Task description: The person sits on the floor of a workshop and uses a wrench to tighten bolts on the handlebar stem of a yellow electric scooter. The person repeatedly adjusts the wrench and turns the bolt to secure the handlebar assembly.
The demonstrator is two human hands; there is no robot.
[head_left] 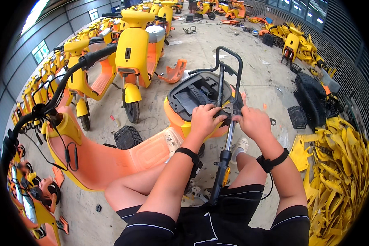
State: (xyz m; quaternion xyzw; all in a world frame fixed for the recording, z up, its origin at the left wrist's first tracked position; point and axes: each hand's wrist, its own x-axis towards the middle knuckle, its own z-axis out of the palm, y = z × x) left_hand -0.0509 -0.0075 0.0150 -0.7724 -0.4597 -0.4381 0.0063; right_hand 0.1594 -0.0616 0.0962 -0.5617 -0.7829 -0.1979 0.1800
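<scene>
Left hand [205, 119]: bent over the black fitting [224, 113], with fingers curled round and grasping it from the left.
Right hand [254, 122]: closed on the same fitting from the right, with thumb at the top of the silver rod [230, 136]; partly hidden underneath, so cannot tell what else is gripped.
Ring-ended piece [273, 121]: dark, poking out just beside the right hand; cannot tell whether held.
Fitting's place: beside the rear edge of the scooter [90, 152], at the rod's upper end.
Rod: tilted, running down into a black tube [219, 180] with a yellow-orange insert, between the legs [250, 169].
Wristbands [273, 161]: black, one on each forearm, with a thin cable trailing from the right one.
Bent frame [220, 85]: black, rising beyond the hands.
Seat compartment [188, 97]: dark, uncovered, toward the scooter's rear edge.
Footboard [149, 149]: orange, between compartment and front shield.
Handlebar [65, 80]: black, above the scooter's front end, with dangling cables.
Crate [127, 137]: black, on the floor [258, 78], near the footboard's far edge.
Other scooters [131, 51]: yellow and orange, lined up toward the floor's left edge.
Yellow panels [340, 176]: heaped at the floor's near right corner.
</scene>
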